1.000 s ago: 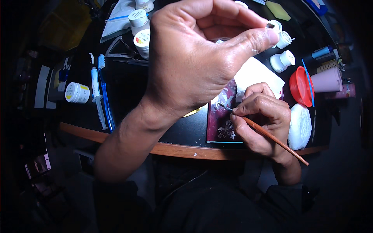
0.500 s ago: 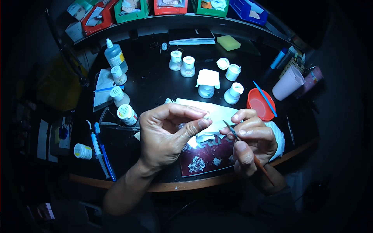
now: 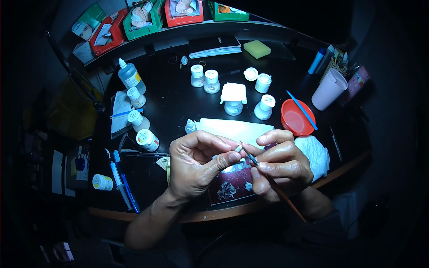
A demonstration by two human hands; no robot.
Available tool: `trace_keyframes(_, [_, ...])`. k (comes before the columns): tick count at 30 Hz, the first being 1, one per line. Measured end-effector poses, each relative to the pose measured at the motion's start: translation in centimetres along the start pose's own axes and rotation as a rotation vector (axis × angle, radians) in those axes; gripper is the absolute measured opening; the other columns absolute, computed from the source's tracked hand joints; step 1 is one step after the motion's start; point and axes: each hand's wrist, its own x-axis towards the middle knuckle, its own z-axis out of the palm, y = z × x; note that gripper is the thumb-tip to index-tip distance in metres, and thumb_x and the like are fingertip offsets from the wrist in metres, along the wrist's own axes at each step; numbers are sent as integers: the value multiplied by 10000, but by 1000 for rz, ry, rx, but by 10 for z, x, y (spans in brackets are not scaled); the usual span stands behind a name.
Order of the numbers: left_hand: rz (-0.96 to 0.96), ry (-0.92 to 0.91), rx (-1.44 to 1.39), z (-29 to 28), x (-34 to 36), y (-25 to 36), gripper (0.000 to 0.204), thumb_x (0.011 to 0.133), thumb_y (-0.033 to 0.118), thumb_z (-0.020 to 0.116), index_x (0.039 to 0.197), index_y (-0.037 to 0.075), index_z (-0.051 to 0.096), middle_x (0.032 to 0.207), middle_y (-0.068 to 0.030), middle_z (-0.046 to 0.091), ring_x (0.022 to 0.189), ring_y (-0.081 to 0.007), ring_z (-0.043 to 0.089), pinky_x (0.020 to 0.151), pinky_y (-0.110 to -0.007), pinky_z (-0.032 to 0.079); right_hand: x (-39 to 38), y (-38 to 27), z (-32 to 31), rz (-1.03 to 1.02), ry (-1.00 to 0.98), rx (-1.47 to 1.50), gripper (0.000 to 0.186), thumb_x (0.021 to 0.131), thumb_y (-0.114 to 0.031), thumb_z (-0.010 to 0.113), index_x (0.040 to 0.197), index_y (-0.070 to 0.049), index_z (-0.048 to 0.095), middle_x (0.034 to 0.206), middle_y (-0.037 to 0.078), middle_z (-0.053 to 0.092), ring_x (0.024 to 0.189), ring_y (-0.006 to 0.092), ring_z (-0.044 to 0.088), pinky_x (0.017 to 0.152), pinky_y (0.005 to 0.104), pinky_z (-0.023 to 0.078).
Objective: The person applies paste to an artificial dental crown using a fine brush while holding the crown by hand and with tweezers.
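Between thumb and fingertips, my left hand (image 3: 196, 165) pinches a small whitish tooth-like piece (image 3: 239, 148), partly covered by the fingers. My right hand (image 3: 286, 163) grips a thin brush (image 3: 280, 194) with a reddish-brown handle, slanting down to the right. Its fine tip is at the piece, touching it or very close. Below both hands lies a dark red pad (image 3: 232, 196) with crumpled whitish scraps (image 3: 226, 190) on it. Behind them a white sheet of paper (image 3: 234, 128) lies on the black table, partly hidden by my hands.
A red bowl (image 3: 297, 118) with a blue stick across it and a crumpled white tissue (image 3: 315, 156) lie right. Several white-capped jars (image 3: 233, 107) stand behind; bottles (image 3: 132, 77) and blue-handled brushes (image 3: 126, 187) are left. A pink cup (image 3: 329, 91) stands far right.
My right hand has moved left and brought the brush tip up to the small piece. My left hand still pinches that piece. The whole view has shifted slightly.
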Motion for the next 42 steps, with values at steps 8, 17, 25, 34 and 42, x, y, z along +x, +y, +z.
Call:
trace_keyframes(8, [-21,30,-6,-1,-2,-1,174,868,-83,757,971,-7,639,987,-192,737,928,-230,750,876,-357,625,-4,-6,6,70,46,-31,279,769,53,799,1006,-35,682,936,119,689,1070,335,660,875,420,634])
trace_keyframes(17, [-18,13,0,0,-2,0,179,865,-92,755,967,-5,635,981,-191,737,947,-238,748,889,-361,620,-6,-7,8,48,62,-80,302,740,73,797,998,-34,685,934,115,685,1049,332,666,868,415,630])
trace_keyframes(25, [-20,17,10,-1,-1,0,187,864,-98,751,970,-5,628,978,-195,736,941,-239,748,889,-362,619,-5,-9,8,62,45,-61,307,735,80,786,999,-38,681,930,107,673,1053,333,669,861,415,630])
trace_keyframes(34, [-14,16,3,1,0,0,186,863,-92,756,957,-5,622,974,-198,735,931,-240,749,878,-361,620,-5,-10,7,80,57,-79,332,724,102,780,1002,-45,672,929,109,670,1048,333,668,866,417,637])
trace_keyframes(42, [1,3,13,-1,-1,-1,197,857,-102,756,966,-1,626,968,-186,734,929,-228,749,869,-349,623,-4,-10,8,77,56,-55,334,722,100,779,1006,-44,678,929,104,670,1041,330,671,864,416,637])
